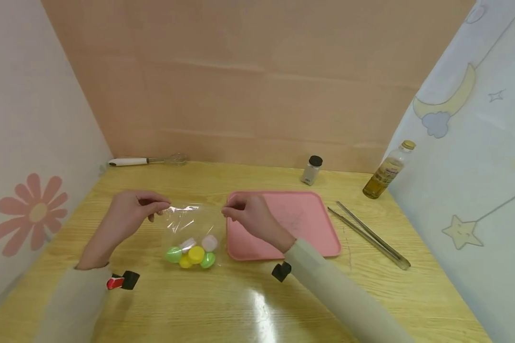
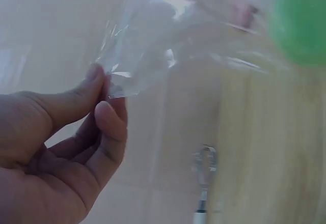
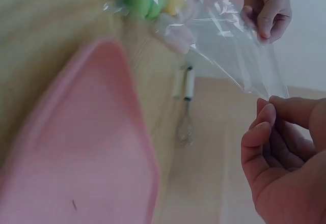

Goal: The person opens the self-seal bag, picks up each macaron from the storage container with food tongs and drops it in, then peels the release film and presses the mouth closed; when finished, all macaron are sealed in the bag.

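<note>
A clear plastic bag (image 1: 193, 224) hangs between my two hands over the table, left of the pink tray. My left hand (image 1: 134, 212) pinches one top corner between thumb and finger. The other top corner is pinched by my right hand (image 1: 253, 216), close to the tray's left side. Several round pieces in green, yellow and pale pink lie at the bottom of the bag, among them a yellow piece (image 1: 196, 255) and a green piece (image 2: 300, 24). In the right wrist view both hands show at the bag's upper edge.
The pink tray (image 1: 292, 228) lies at centre right, with metal tongs (image 1: 369, 236) to its right. Behind stand a black-capped jar (image 1: 312, 170) and a glass bottle of amber liquid (image 1: 388, 170). A whisk (image 1: 148, 161) lies along the back wall at left.
</note>
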`<state>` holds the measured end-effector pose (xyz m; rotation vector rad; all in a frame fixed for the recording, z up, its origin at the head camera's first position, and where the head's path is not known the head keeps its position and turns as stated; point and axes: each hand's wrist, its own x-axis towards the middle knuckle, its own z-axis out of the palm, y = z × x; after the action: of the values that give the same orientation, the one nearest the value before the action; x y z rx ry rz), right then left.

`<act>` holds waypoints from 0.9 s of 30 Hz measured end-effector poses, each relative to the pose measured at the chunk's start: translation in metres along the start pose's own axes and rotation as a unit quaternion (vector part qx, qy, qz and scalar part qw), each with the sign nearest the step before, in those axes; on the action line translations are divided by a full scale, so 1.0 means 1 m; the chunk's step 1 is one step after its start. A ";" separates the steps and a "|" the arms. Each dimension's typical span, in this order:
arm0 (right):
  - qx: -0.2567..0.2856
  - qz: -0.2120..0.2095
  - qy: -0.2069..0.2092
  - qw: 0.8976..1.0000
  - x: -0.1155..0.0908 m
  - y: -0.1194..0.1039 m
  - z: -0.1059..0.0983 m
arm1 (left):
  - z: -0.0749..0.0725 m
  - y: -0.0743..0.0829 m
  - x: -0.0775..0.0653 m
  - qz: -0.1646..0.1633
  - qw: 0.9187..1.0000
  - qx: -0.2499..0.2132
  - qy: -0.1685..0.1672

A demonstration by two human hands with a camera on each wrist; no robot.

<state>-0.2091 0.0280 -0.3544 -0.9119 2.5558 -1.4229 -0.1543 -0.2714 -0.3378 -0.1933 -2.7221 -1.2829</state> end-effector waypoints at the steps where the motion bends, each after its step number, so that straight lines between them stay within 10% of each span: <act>1: -0.003 0.016 0.001 1.000 0.006 0.005 0.002 | 0.003 -0.006 0.007 -0.009 1.000 -0.004 -0.007; 9: -0.091 0.070 0.020 0.993 0.043 0.033 0.014 | 0.035 -0.041 0.053 0.000 0.999 -0.022 -0.032; 15: -0.196 0.094 0.005 0.976 0.055 0.051 0.020 | 0.064 -0.055 0.071 0.014 0.998 0.055 -0.024; 20: -0.271 0.084 -0.007 0.959 0.056 0.060 0.020 | 0.078 -0.055 0.074 0.021 0.995 0.095 -0.022; 27: -0.274 0.037 -0.003 0.961 0.026 0.051 -0.010 | 0.077 -0.041 0.059 0.071 0.981 0.177 -0.033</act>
<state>-0.2574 0.0415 -0.3840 -0.8515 2.9973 -0.6884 -0.2239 -0.2341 -0.4073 -0.3901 -2.8716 -0.7533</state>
